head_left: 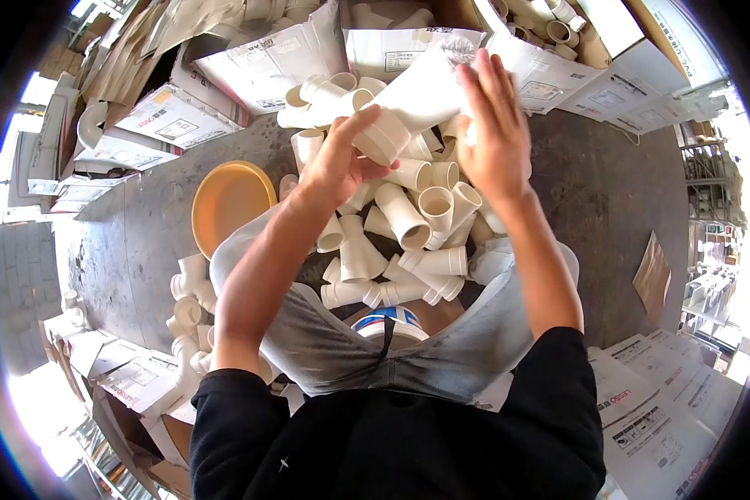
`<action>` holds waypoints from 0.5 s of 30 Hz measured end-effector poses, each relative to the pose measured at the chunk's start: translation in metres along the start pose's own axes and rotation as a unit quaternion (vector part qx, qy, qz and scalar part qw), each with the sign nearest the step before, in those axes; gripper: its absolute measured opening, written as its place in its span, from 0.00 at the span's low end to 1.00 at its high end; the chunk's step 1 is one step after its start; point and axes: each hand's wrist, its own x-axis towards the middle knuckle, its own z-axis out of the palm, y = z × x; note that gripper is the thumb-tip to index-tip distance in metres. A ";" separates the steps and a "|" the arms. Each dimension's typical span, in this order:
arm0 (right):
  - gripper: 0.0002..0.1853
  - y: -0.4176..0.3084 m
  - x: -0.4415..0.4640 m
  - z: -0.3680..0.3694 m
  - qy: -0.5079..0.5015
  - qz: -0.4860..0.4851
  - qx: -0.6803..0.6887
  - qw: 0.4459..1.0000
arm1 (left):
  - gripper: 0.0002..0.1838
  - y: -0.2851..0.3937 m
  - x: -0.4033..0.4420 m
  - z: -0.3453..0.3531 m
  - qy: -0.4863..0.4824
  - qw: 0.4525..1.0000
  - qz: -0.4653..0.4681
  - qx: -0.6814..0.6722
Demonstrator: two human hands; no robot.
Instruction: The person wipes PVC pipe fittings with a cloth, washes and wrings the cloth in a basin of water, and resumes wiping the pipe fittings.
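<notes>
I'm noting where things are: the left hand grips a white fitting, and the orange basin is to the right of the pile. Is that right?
Not quite: the head view shows the orange basin to the left of the pile. The left hand does grip a white fitting.

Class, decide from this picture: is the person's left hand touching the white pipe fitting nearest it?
Touching. The head view shows the left hand wrapped around the white pipe fitting's end, thumb and fingers against it.
</notes>
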 end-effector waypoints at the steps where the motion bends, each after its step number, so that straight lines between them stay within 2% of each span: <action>1: 0.29 -0.007 0.001 0.000 -0.016 0.000 -0.020 1.000 | 0.38 -0.001 0.000 0.000 -0.011 1.000 -0.003 -0.008; 3: 0.29 -0.014 0.002 0.003 -0.038 -0.021 -0.062 0.997 | 0.34 -0.005 0.001 -0.002 0.001 0.999 -0.011 -0.036; 7: 0.28 -0.029 -0.005 0.012 -0.105 -0.097 0.005 0.990 | 0.31 -0.010 0.001 -0.002 0.005 0.998 0.039 -0.054; 8: 0.25 -0.039 -0.009 0.016 -0.131 -0.098 0.094 0.982 | 0.31 -0.014 0.004 -0.003 0.006 0.995 0.069 -0.069; 10: 0.23 -0.057 -0.013 0.011 -0.134 0.004 0.278 0.951 | 0.33 -0.013 0.006 -0.005 0.026 0.992 0.109 -0.057; 11: 0.22 -0.053 -0.012 0.005 -0.171 0.139 0.393 0.893 | 0.35 -0.009 0.006 -0.008 0.045 0.991 0.118 -0.030; 12: 0.22 -0.042 -0.012 0.003 -0.148 0.240 0.513 0.810 | 0.37 -0.004 0.006 -0.011 0.064 0.990 0.127 -0.004; 13: 0.22 -0.034 -0.010 0.000 -0.096 0.334 0.618 0.705 | 0.38 0.006 0.004 -0.013 0.068 0.986 0.145 0.052; 14: 0.22 -0.026 -0.002 -0.007 -0.018 0.417 0.610 0.674 | 0.38 0.011 -0.002 -0.009 0.065 0.979 0.180 0.062; 15: 0.24 -0.001 -0.018 0.005 0.059 0.354 0.717 0.598 | 0.38 0.010 -0.001 -0.011 0.056 0.972 0.211 0.082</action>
